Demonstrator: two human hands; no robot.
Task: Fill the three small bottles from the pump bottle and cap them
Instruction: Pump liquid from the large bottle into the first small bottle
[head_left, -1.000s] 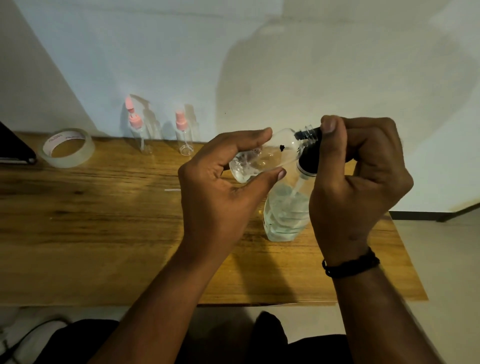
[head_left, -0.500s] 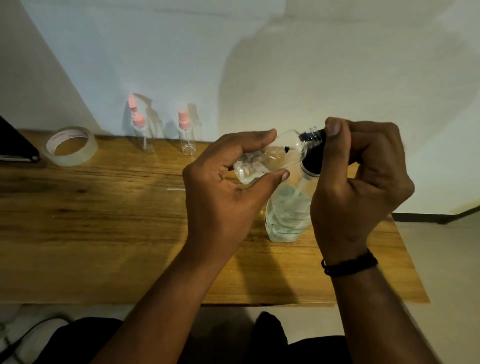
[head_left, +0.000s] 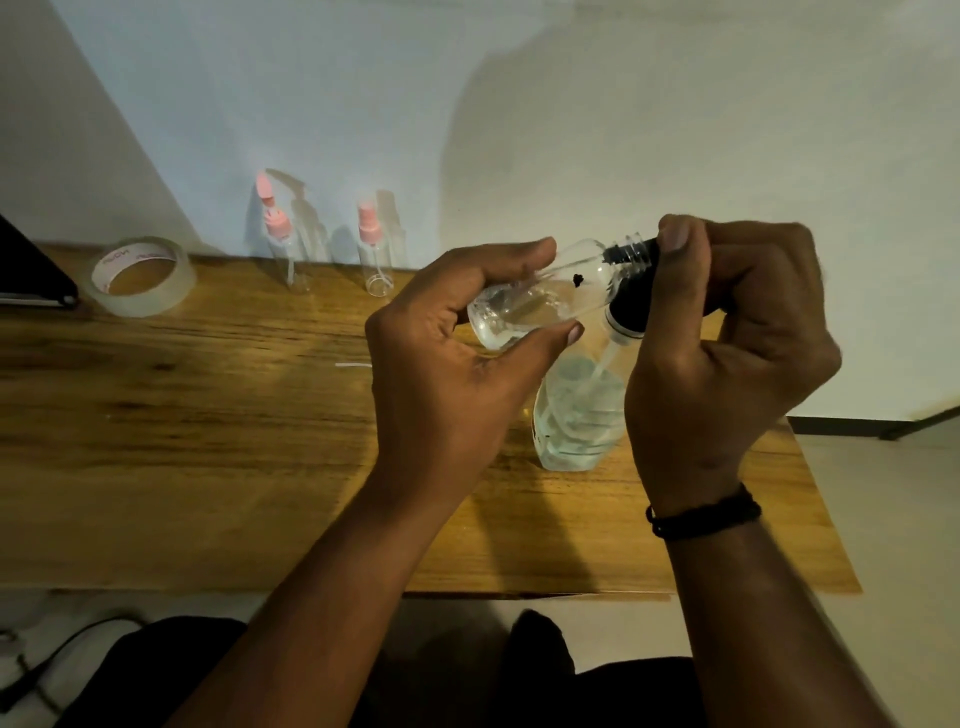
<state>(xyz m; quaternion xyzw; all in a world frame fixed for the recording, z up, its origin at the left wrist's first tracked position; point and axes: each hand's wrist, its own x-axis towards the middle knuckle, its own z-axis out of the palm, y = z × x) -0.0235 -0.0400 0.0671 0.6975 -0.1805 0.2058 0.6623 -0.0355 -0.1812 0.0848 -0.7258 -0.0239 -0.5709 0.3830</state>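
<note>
Nearest, on the wooden table (head_left: 208, 441), keep the pump bottle (head_left: 576, 415) standing square while the right hand (head_left: 727, 338), fingers curled tight round its black pump head (head_left: 631, 304), presses in short, even strokes. Just above, steady the tilted small bottle (head_left: 540, 293), pinched between thumb and fingers of the left hand (head_left: 447, 374), with its threaded neck touching the nozzle. Farther back by the wall, leave the two pink-capped bottles (head_left: 374, 249) upright, near the tape roll (head_left: 140, 275).
</note>
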